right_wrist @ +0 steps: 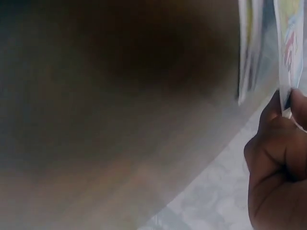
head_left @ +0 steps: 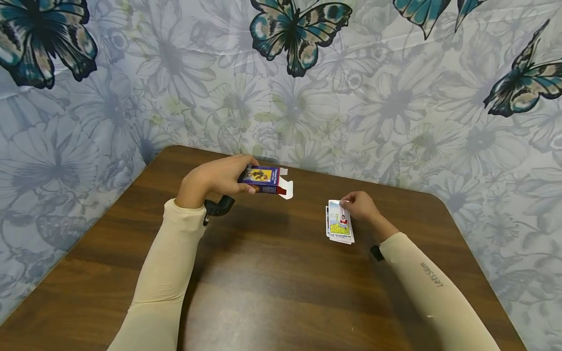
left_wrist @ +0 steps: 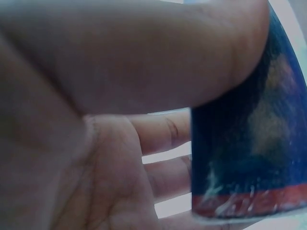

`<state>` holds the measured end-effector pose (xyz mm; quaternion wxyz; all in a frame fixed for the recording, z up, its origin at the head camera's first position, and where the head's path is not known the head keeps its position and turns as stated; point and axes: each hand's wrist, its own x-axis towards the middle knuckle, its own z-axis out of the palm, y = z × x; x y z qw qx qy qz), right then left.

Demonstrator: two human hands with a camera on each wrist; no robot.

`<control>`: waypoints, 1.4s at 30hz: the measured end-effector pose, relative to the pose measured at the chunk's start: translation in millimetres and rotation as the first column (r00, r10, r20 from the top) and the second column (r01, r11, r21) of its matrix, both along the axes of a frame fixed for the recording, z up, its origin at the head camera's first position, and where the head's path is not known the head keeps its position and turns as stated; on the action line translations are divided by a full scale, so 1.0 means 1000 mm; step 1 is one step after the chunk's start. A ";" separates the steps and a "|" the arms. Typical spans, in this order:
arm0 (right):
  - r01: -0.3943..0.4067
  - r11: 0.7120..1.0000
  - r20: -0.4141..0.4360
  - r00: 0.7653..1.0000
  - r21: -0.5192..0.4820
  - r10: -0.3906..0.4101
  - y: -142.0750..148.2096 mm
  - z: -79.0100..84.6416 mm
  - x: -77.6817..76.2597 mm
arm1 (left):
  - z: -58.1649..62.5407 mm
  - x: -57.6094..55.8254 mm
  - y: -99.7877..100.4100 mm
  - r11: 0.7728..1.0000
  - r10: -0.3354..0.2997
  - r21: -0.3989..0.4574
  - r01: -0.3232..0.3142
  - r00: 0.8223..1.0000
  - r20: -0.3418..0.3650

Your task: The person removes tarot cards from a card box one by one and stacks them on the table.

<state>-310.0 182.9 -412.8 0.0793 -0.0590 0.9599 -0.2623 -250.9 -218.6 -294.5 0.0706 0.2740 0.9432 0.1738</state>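
My left hand (head_left: 218, 178) grips a dark blue and red card box (head_left: 260, 175) above the far part of the table, its white end flaps open toward the right. In the left wrist view the thumb lies across the box (left_wrist: 249, 158) and the fingers are behind it. Farther right, my right hand (head_left: 362, 205) pinches the top corner of an illustrated card (head_left: 337, 225) with a yellow lower part. Beneath it a small stack of cards (head_left: 342, 241) shows at the edges. The right wrist view shows the pinched card (right_wrist: 289, 52) apart from the stack (right_wrist: 245, 57).
The brown wooden table (head_left: 263, 287) ends at a rounded far edge, close to a floral cloth backdrop (head_left: 391, 107) with teal butterflies. Dark devices are strapped at the left wrist (head_left: 219, 206) and right wrist (head_left: 376, 253).
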 end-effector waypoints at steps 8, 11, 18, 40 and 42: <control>0.048 0.986 0.001 0.999 0.161 -0.049 -0.010 -0.007 0.001 | 0.002 0.000 0.001 1.000 0.001 0.002 -0.001 1.000 0.003; 0.058 0.982 -0.005 0.998 0.181 -0.058 -0.012 -0.006 0.003 | 0.002 -0.001 0.001 1.000 0.002 0.003 -0.002 1.000 0.003; 0.032 0.999 -0.163 0.986 0.025 -0.028 -0.027 0.001 0.011 | 0.001 -0.003 0.002 1.000 0.002 -0.005 -0.001 1.000 0.016; -0.072 0.812 0.229 0.942 -0.580 0.247 -0.156 0.065 0.047 | -0.001 0.001 0.000 0.999 0.011 0.030 -0.012 1.000 0.011; -0.064 0.814 0.228 0.945 -0.577 0.236 -0.157 0.065 0.047 | -0.002 0.000 0.000 0.999 0.011 0.033 -0.012 1.000 0.006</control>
